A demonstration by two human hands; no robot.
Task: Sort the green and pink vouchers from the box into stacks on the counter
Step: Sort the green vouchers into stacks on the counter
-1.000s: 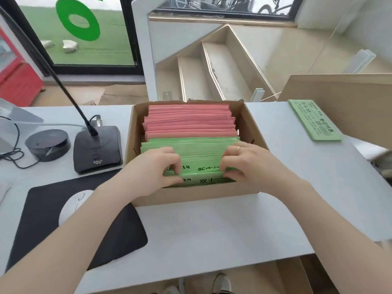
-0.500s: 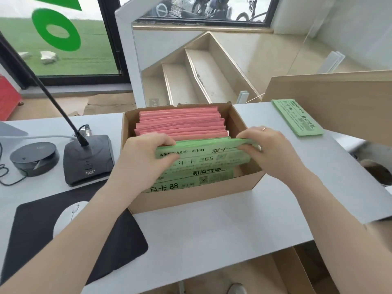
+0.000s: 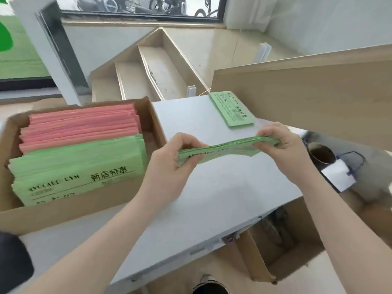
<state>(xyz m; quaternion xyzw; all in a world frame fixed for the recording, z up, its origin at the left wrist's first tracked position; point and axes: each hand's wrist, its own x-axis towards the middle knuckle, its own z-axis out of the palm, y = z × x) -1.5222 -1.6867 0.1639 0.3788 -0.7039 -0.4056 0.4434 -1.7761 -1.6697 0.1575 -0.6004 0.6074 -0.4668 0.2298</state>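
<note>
A brown cardboard box [image 3: 70, 211] stands at the left of the white counter [image 3: 212, 198]. Pink vouchers [image 3: 82, 126] fill its far half and green vouchers [image 3: 76, 168] its near half. Over the counter, right of the box, I hold a bundle of green vouchers [image 3: 224, 149] nearly flat. My left hand [image 3: 169, 164] pinches its left end and my right hand [image 3: 280, 147] pinches its right end. A stack of green vouchers [image 3: 232, 110] lies on the counter's far right corner, just beyond my right hand.
A raised wooden panel [image 3: 307, 98] borders the counter on the right. A dark mouse pad corner [image 3: 12, 257] shows at the lower left. Below the counter's right edge are a cup [image 3: 321, 154], a white bag [image 3: 337, 177] and an open cardboard box [image 3: 282, 247] on the floor.
Both hands lifted a bundle of green vouchers out of the box and carried it right, over the counter. The view swung right with them.
</note>
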